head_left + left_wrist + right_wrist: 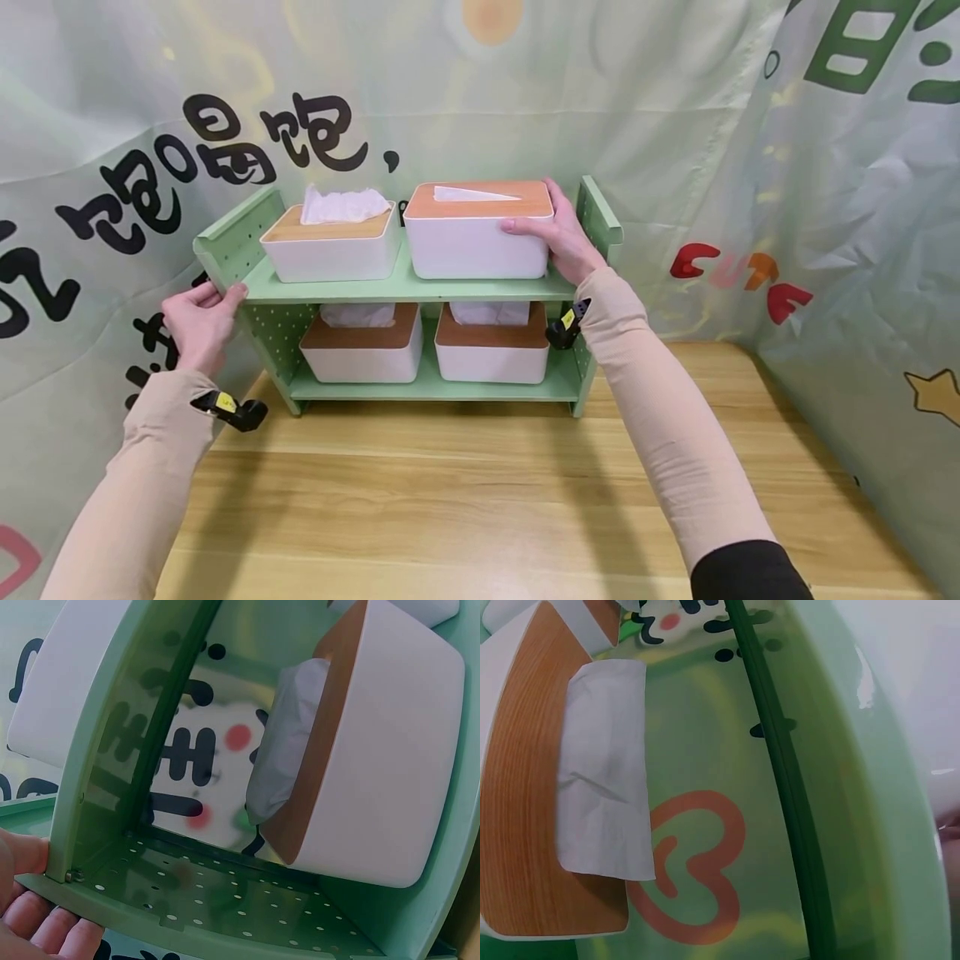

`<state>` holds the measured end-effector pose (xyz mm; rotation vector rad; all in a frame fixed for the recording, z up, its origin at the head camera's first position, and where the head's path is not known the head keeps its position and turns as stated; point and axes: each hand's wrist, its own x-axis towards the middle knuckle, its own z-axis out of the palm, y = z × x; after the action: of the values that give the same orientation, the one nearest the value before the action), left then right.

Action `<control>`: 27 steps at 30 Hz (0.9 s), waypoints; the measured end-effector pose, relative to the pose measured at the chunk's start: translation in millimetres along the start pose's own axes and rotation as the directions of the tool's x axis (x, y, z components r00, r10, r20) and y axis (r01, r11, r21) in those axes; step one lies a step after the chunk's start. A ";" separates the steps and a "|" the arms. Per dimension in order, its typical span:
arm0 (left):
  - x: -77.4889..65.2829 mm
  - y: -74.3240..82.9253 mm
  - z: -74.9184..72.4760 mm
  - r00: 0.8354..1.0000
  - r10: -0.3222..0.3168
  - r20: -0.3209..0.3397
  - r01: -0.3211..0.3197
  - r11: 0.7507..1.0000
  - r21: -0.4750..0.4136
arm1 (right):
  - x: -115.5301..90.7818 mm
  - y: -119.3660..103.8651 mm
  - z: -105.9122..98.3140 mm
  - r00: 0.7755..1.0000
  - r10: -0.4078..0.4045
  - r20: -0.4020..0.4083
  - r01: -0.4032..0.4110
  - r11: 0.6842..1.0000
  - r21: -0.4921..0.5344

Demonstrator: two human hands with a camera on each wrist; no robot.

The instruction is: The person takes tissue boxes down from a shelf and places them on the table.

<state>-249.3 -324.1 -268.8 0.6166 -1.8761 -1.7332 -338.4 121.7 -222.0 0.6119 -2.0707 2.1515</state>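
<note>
On my head view the right hand [570, 237] grips the white box [480, 248], top right of the green shelf [435, 292]; left hand [201, 323] pinches the shelf's left edge. Only my right wrist view shows a red heart print [709, 864] behind the lower-right box [525, 772], tissue [604, 772] poking from its lid.

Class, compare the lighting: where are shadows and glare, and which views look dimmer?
Head view: brightest, soft shadows and pale glare on the wooden tabletop; left wrist view: dimmer, the perforated side panel shaded; right wrist view: also dim, white glints on the green shelf.
</note>
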 end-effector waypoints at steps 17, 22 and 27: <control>0.7 -1.9 0.6 1.000 0.005 -0.001 -0.005 1.000 -0.009 | -2.1 -2.7 5.3 0.998 -0.030 -0.058 0.031 0.999 0.015; 1.5 -2.3 0.7 1.000 -0.012 -0.005 0.012 1.000 0.005 | -2.1 -8.6 7.7 0.997 -0.043 -0.070 0.044 0.999 0.015; 2.8 -2.2 0.2 0.999 -0.034 -0.007 0.034 0.999 0.014 | -1.3 -13.3 9.1 0.996 -0.059 -0.071 0.060 0.998 0.010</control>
<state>-251.6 -325.9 -270.9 0.6630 -1.8848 -1.7388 -330.7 114.1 -210.0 0.5818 -1.9803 2.1225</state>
